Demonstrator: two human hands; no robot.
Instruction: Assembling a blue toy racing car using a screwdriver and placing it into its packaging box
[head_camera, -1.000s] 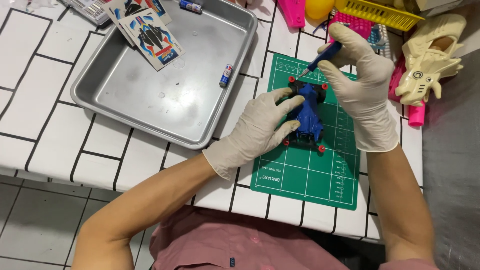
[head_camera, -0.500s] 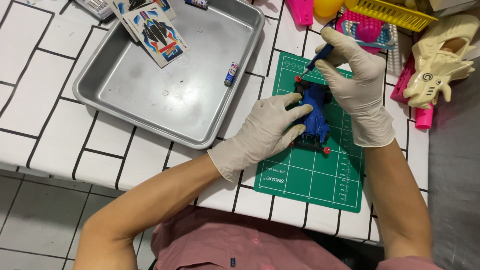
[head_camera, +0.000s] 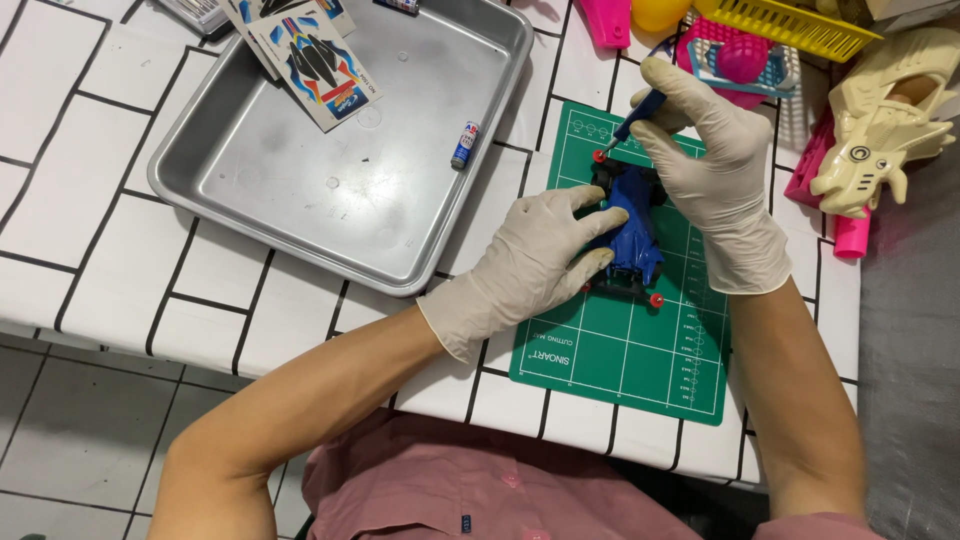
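Gloved left hand (head_camera: 535, 262) fingers clasped around small blue plastic toy car (head_camera: 628, 232); right hand (head_camera: 712, 170) fingers pinching blue-handled screwdriver (head_camera: 634, 116) (tip at car's front), atop green cutting mat (head_camera: 630, 340), white tiled bench (head_camera: 120, 240), beside grey metal tray (head_camera: 300, 190).

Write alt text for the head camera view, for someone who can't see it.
Two gloved hands work on a small blue toy car on a green cutting mat: the left hand steadies it, the right hand holds a blue screwdriver at its front. A metal tray with a battery lies beside it.

Brushed metal tray (head_camera: 300, 190), matt rubbery mat (head_camera: 640, 340)
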